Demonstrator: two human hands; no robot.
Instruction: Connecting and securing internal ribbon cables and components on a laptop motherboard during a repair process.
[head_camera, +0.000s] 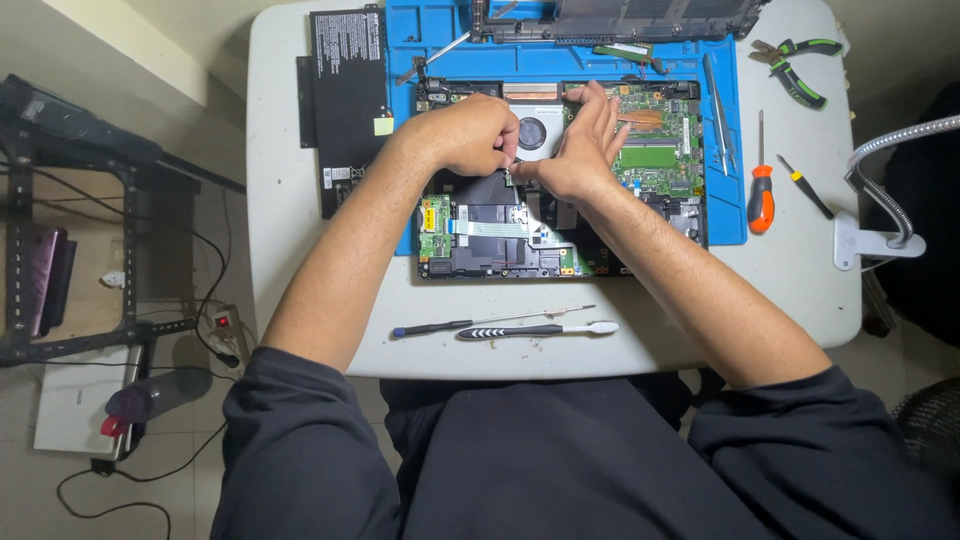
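On the white surface (300, 250) before me, from left to right: a flat black battery pack (345, 100) lies at the left edge of the blue work mat (440, 40), well apart from my hands. The opened laptop base (560, 180) rests on the mat with its boards exposed.

My left hand (465, 133) is curled into a loose fist over the upper middle of the base, just beside the round fan (532, 133). Its fingers are pressed together, thumb against forefinger, apparently pinching something small; what it is I cannot tell. My right hand (580, 145) meets it from the other side, fingertips drawn together at the same spot, the remaining fingers arched over the copper heat pipe (640, 118).

Judgement: work is at a small part or connector beside the fan. The next move calls for a fine, steady pull or seat, both hands braced, with no force on the green board (660, 150).

Further right lie tweezers (718, 110), an orange-handled screwdriver (762, 190) and green-handled pliers (800, 70), all untouched. Near me lie a slim driver (470, 324) and a toothbrush (540, 330).

Hidden: the pinched item and the contact point, both covered by my knuckles. The laptop's upper shell (620, 20) is cut off at the top.
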